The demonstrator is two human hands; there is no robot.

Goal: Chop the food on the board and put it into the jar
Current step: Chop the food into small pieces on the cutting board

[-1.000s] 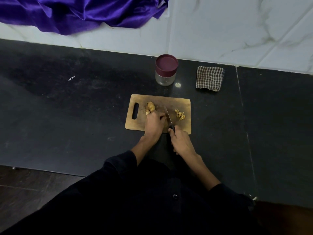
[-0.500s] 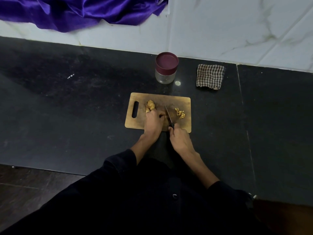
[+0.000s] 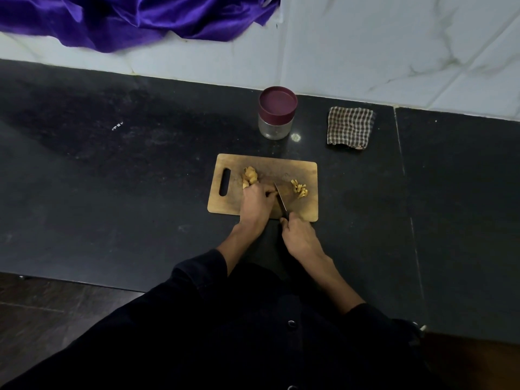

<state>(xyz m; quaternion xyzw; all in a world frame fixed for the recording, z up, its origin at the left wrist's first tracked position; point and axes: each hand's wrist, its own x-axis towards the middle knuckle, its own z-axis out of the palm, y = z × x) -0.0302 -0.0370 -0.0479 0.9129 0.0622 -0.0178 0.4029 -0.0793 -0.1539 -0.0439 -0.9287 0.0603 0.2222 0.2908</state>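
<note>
1. One rectangular wooden cutting board (image 3: 264,170) with rounded corners lies flat on the table (image 3: 112,192); a single oblong handle slot is cut through its left end.
2. One knobbly, tan piece of ginger root (image 3: 249,175) rests on the left half of the board, its near end under the fingers of the left hand (image 3: 255,202). That hand curls down over the root and holds it in place.
3. One small heap of chopped pieces (image 3: 300,188), pale yellow and stubby, sits on the right half of the board, apart from the whole root. The pieces are too small to count.
4. One knife (image 3: 280,199) with a narrow, grey metal blade stands between the root and the heap, tip pointing away from the person. The right hand (image 3: 298,235) is wrapped round its dark handle at the board's near edge.
5. One jar (image 3: 276,113), round and clear-walled, stands upright beyond the board near the wall, capped with a smooth maroon lid. It looks empty, and no label shows.
6. One folded checked cloth (image 3: 349,128), brown and white weave, lies to the right of the jar.
7. One glossy purple fabric (image 3: 135,18), satin-like and crumpled, hangs at the top left over the white marble-patterned wall tiles (image 3: 394,46).
8. The table is a dark, speckled stone slab with one thin seam on the right.
9. Two dark sleeves (image 3: 199,271) are pushed up the forearms.
</note>
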